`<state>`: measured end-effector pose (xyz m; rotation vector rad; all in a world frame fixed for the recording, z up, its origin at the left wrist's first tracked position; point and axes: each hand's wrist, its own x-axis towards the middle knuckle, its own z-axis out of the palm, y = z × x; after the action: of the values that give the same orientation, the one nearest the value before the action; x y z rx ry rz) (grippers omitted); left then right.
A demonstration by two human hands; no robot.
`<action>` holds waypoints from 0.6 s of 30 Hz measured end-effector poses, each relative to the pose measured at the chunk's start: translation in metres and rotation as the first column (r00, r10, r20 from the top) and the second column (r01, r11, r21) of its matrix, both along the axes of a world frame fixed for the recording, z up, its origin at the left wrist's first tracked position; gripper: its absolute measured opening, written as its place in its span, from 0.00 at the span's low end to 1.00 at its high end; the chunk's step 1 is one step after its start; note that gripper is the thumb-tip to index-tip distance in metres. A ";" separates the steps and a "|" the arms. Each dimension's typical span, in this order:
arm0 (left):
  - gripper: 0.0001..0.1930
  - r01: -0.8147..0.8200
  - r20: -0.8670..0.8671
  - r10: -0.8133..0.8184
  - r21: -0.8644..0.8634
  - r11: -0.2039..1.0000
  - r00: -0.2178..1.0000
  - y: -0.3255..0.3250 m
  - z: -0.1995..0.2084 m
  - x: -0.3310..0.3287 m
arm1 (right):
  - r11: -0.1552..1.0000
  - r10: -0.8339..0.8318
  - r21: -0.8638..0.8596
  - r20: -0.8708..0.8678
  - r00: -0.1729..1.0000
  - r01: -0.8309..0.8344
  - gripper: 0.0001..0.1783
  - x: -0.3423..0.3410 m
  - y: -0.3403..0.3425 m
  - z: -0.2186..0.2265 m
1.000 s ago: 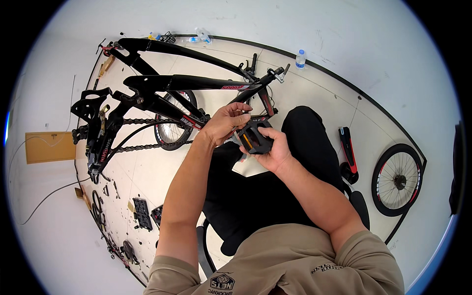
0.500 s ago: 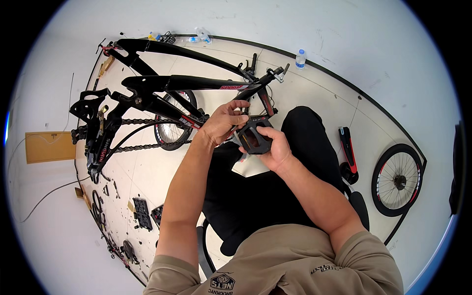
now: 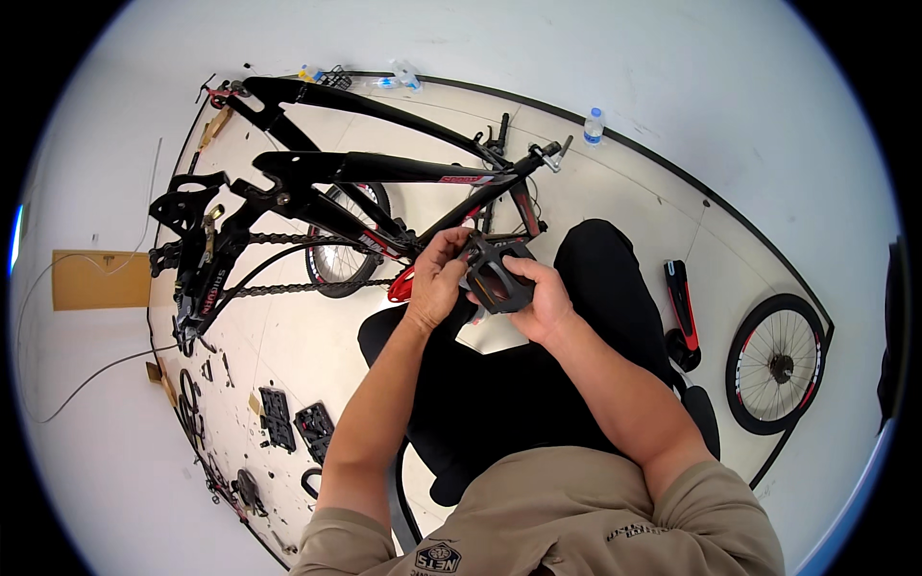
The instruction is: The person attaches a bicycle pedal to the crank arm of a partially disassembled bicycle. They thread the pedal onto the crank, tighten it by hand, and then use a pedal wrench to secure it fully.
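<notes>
Above my lap, a black bicycle pedal (image 3: 499, 280) with an orange reflector strip is held between my two hands. My right hand (image 3: 545, 300) is closed round its right side, thumb on top. At the pedal's left end my left hand (image 3: 440, 280) is closed, with thumb and fingertips pressed together against it. Any small part between those fingertips is hidden. Just beyond my hands stands a black bicycle frame (image 3: 336, 167) with red lettering. A red part (image 3: 401, 285) of the bike shows beside my left wrist.
To the right, a black-and-red crank-like part (image 3: 681, 307) and a spoked wheel (image 3: 780, 367) are on the floor. Another wheel (image 3: 338, 259) lies beyond the chain (image 3: 288, 288). Tool cases (image 3: 277, 419) and scattered small parts lie at left. A water bottle (image 3: 594, 127) stands by the wall.
My left thumb and fingers have come down against the pedal's left end. The pedal has tilted slightly and sits a little lower in view. The red bike part is now uncovered.
</notes>
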<state>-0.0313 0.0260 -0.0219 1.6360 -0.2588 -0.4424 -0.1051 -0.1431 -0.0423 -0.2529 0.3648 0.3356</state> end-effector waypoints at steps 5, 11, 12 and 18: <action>0.24 0.009 0.093 -0.014 0.050 0.999 0.996 0.009 -0.018 -0.005 | 0.996 -0.056 -0.076 0.006 0.998 0.056 0.18 -0.003 0.003 0.012; 0.26 0.071 0.074 -0.091 0.245 0.967 0.993 0.007 0.000 0.001 | 0.949 -0.105 -0.294 0.043 0.994 0.113 0.18 -0.007 0.009 0.009; 0.27 0.093 0.028 -0.100 0.196 0.976 0.995 0.008 0.001 0.004 | 0.918 -0.117 -0.375 0.053 0.992 0.128 0.18 -0.006 0.012 0.003; 0.40 0.173 0.098 -0.235 0.424 0.889 0.967 -0.002 0.027 -0.003 | 0.923 -0.134 -0.365 0.001 0.991 0.125 0.17 -0.006 0.006 0.007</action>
<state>-0.0348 0.0236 0.0054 2.0726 -0.4780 -0.5655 -0.1107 -0.1372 -0.0352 -0.5873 0.4653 0.1374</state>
